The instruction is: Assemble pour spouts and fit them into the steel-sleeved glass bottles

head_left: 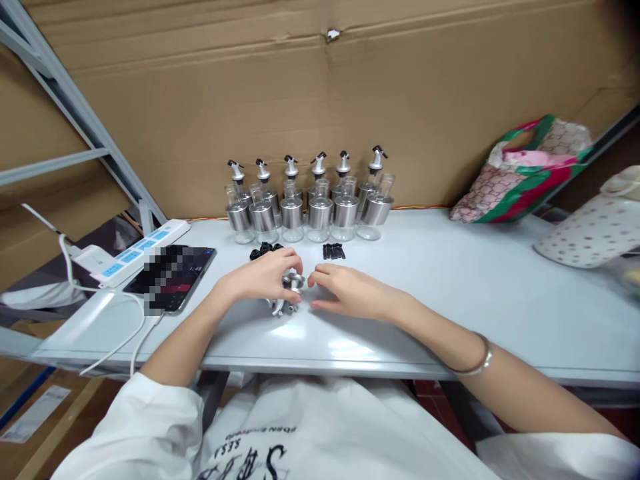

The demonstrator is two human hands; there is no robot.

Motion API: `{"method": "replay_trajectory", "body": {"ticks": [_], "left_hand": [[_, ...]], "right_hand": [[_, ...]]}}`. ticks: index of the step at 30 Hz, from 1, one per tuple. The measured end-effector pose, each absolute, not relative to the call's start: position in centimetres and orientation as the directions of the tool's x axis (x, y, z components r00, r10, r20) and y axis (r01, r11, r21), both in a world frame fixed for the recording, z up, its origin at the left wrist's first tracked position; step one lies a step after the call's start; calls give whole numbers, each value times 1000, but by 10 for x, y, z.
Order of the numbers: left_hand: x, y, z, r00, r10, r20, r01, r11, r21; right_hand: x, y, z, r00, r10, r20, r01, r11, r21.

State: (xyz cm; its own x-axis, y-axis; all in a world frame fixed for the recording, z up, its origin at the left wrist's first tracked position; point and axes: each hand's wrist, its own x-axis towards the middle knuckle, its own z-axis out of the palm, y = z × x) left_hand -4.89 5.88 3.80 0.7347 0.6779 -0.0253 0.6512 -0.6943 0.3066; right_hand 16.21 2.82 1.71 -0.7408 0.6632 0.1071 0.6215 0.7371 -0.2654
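Observation:
My left hand (267, 277) curves over a small pile of silver pourer spouts (293, 283) on the table, its thumb and fingertips closed around some of them. My right hand (345, 291) is just to the right, fingers bent and apart, with nothing visible in it. Small black stoppers (265, 249) lie behind my left hand, partly covered by it. A row of short black pieces (333, 251) lies behind my right hand. At the back stand two rows of glass bottles with steel sleeves; a front bottle (319, 217) has a bare neck, while the rear ones carry silver pourers (319, 164) with black flaps.
On the left are a phone (193, 280) with a cable and a white power strip (145, 250). A patterned bag (520, 177) and a white dotted container (585, 227) stand at the right. A cardboard wall (280, 93) closes off the back of the grey table (475, 293).

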Motion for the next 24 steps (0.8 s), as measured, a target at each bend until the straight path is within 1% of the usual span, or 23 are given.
{"method": "replay_trajectory", "body": {"ticks": [4,8,10,14,18,20,24], "left_hand": [[-52,61,40,719,694,-5,669,-691,272],[-49,60,39,708,697,112,657,-709,258],[-46,59,39,713,687,141,655,-724,216],[-45,57,40,725,673,143,660,-739,132],[-46,58,41,698,675,241,693,-721,13],[-46,58,41,696,664,274,695,-719,-23],[-45,58,38,714,653,252,678,-735,-15]], "right_hand": [[162,28,16,-749,649,131,600,749,-281],[161,29,14,-759,635,143,594,765,-250],[161,29,13,-763,632,137,599,771,-219],[159,30,13,-760,631,156,605,775,-183],[159,30,13,-754,632,177,606,774,-181],[159,30,14,-755,632,175,602,774,-197],[159,28,14,-764,623,169,590,780,-207]]}}
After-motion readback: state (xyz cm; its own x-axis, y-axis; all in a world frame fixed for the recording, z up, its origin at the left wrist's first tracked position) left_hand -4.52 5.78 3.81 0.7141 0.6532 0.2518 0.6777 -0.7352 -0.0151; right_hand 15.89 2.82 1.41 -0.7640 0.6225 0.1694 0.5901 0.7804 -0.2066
